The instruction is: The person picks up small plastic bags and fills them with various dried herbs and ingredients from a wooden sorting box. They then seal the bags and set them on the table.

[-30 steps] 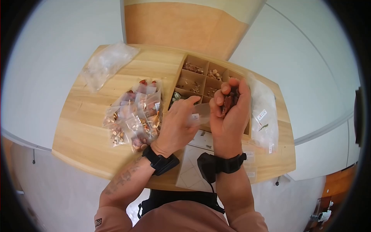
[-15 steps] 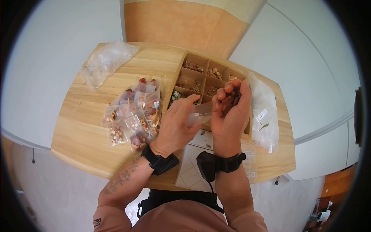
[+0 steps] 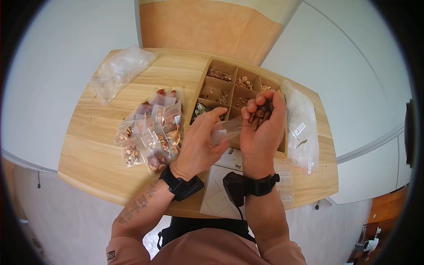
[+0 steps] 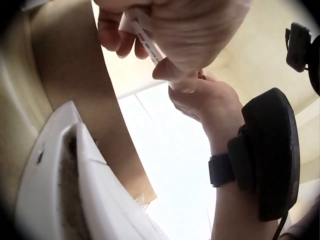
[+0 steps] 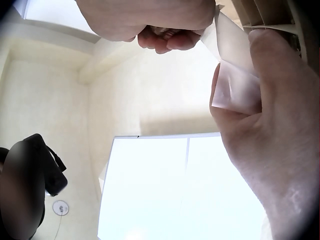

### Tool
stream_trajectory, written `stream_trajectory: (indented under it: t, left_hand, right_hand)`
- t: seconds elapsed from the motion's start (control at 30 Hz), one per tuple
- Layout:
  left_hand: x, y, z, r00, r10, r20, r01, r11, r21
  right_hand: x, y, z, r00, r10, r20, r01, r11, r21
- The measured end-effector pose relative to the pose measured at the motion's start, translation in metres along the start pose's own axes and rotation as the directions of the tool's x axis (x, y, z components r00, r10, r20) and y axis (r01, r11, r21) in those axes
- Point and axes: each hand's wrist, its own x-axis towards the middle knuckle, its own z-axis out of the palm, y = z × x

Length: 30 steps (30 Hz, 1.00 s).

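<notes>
In the head view the left hand (image 3: 198,140) holds a small clear plastic bag (image 3: 226,131) that stretches toward the right palm. The right hand (image 3: 265,132), palm up with fingers curled, cups a heap of dark reddish-brown dried pieces (image 3: 260,115). Both hands are over the near part of a divided cardboard box (image 3: 285,148). From the right wrist view, the bag (image 5: 237,90) lies between the left thumb and fingers, its other end beside the right hand. A label strip (image 4: 145,44) shows on the bag in the left wrist view.
Filled clear bags (image 3: 152,132) lie left of the box, and a large crumpled bag (image 3: 121,73) at the back left. Another large bag (image 3: 304,132) lies along the box's right side. A white tiled-pattern tray (image 3: 221,190) is near the front edge, small labelled bags (image 3: 285,194) beside it.
The dark pieces in the right palm have shifted and the right fingers have moved slightly. The left hand stays nearly in place, still with the bag.
</notes>
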Motion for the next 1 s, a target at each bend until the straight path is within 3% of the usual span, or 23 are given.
stream_trajectory:
  t: [0.4, 0.5, 1.0]
  left_hand:
    - [0.0007, 0.0005, -0.0011, 1.000, -0.027, 0.006, 0.028, 0.999, -0.023]
    - [0.0001, -0.0005, -0.0001, 0.999, -0.035, 0.009, 0.035, 0.999, -0.035]
    - [0.0005, -0.0014, 0.0004, 1.000, -0.029, 0.000, 0.029, 0.999, -0.044]
  right_hand:
    - [-0.0022, 0.0024, -0.0031, 0.997, -0.017, 0.079, 0.021, 0.999, -0.044]
    - [-0.0045, -0.0001, -0.0006, 0.999, -0.010, 0.032, 0.012, 0.998, -0.062]
    - [-0.0025, 0.0060, -0.0068, 0.995, -0.025, 0.095, 0.025, 1.000, -0.003]
